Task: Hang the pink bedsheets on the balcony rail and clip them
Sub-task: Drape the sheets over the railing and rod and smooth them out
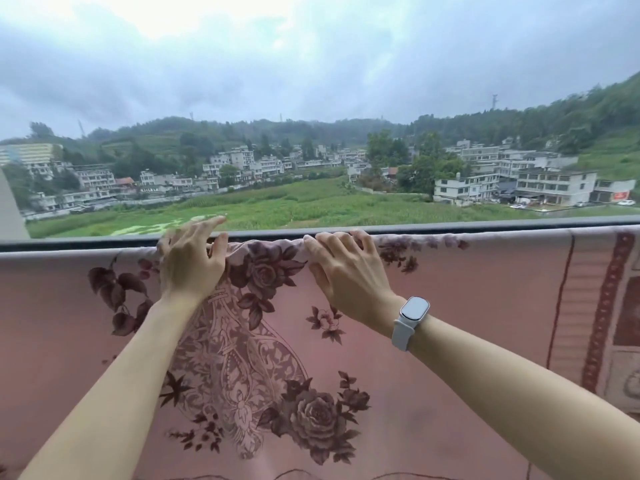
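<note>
Softly bunched floral pink bedsheet (450, 289)

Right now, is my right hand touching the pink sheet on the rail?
Touching. The head view shows the right hand lying on the bunched top fold of the pink sheet, fingers curled over it.

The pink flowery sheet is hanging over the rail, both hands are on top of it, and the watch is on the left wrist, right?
Not quite. The head view shows the watch on the right wrist. The rest holds: the pink flowery sheet hangs over the rail, with the left hand and right hand on its top edge.
</note>
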Motion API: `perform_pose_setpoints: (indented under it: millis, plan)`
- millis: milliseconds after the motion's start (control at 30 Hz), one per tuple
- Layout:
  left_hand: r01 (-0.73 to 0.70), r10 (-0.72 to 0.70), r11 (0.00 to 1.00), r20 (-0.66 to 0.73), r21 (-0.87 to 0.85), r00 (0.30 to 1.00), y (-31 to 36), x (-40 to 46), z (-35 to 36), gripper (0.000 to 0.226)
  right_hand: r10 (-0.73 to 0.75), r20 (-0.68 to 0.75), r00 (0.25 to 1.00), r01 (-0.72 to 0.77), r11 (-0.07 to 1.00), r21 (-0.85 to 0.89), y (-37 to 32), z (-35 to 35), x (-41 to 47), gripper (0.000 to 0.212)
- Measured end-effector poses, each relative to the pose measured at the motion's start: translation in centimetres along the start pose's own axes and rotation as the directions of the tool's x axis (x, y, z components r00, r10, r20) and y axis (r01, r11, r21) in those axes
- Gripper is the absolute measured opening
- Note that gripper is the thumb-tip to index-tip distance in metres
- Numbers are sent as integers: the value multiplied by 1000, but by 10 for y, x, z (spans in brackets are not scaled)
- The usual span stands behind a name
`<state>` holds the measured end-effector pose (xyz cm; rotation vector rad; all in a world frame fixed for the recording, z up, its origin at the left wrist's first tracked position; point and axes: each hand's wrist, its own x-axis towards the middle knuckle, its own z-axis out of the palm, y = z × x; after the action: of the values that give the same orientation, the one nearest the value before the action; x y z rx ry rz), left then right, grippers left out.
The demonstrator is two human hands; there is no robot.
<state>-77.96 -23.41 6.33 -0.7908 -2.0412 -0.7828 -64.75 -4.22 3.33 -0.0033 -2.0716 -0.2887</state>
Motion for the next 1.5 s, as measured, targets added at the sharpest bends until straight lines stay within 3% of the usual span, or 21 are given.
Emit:
perform_pose_setpoints:
  millis: [133, 233, 333, 500, 600, 700, 800, 867, 1033, 1133, 1233, 1367, 1433, 1500]
  plan:
    - [-4, 10, 997, 86, -72, 996, -26, -5, 0, 40, 54, -108, 993, -48, 997, 57, -4, 6, 5, 24]
    - [61, -60, 982, 11, -181, 998, -29, 0, -2, 27, 111, -124, 986, -96, 988, 124, -9, 4, 6, 16]
    - [62, -74, 983, -65, -171, 995, -21, 6, 4, 20, 135, -131, 982, -119, 985, 121, -11, 2, 10, 10]
    - [-119, 102, 983, -119, -143, 988, -30, 16, -9, 30, 2, -51, 999, 2, 997, 71, -54, -2, 43, 32]
    - [-250, 218, 943, -158, -221, 963, -45, 14, -25, 34, 18, -17, 1000, -17, 998, 59, -93, 10, 56, 35]
    - [-351, 351, 901, -48, -256, 935, -87, 9, -36, 37, 99, -20, 995, -100, 993, -57, -116, 30, 53, 24]
    - [-293, 310, 942, 88, -164, 947, -150, 13, -39, 47, 135, -24, 991, -137, 984, -116, -127, 35, 45, 21]
    - [-268, 280, 955, 89, -127, 956, -181, 16, -39, 45, 166, -8, 986, -166, 980, -113, -137, 33, 42, 27]
    - [-321, 339, 902, 14, -290, 941, -194, 21, -47, 22, 166, 48, 985, -157, 976, -150, -173, 39, 62, 54]
    - [-327, 328, 909, -39, -259, 944, -210, 26, -56, 15, 156, 37, 987, -149, 978, -148, -192, 51, 83, 40]
    - [-285, 264, 922, -115, -263, 958, -230, 31, -69, 27, 139, -19, 990, -140, 986, -95, -205, 52, 106, 19]
    - [-368, 319, 922, -302, -122, 898, -237, -2, -75, 10, 77, -122, 990, -81, 996, -26, -208, 59, 93, 20]
    - [-391, 368, 919, -229, -61, 901, -245, -26, -61, 12, 45, -19, 999, -46, 997, -64, -208, 70, 64, 23]
    - [-410, 406, 910, -69, -58, 911, -257, -36, -48, 24, 104, 140, 985, -89, 990, -113, -206, 78, 48, 31]
